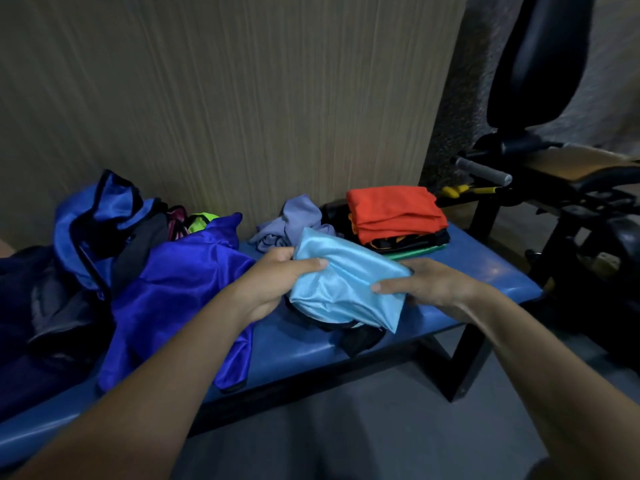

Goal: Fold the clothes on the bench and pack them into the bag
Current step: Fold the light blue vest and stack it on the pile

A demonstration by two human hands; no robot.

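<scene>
Above the tabletop (478, 268), left hand (273, 282) and right hand (426, 282) pinching opposite ends of the folded light-blue garment (346, 282). Looks thin, limp, slippery; best held at the folded edges. Beyond: red-topped folded stack (394, 209); blue bag (100, 223) at far left.

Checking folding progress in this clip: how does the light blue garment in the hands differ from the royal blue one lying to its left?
The light blue garment is folded into a compact bundle; the royal blue garment lies spread and crumpled. The light blue one is gripped by the left hand and right hand; no fingers grip the royal blue one, which drapes over the bench front edge. Both are shiny fabric.
</scene>
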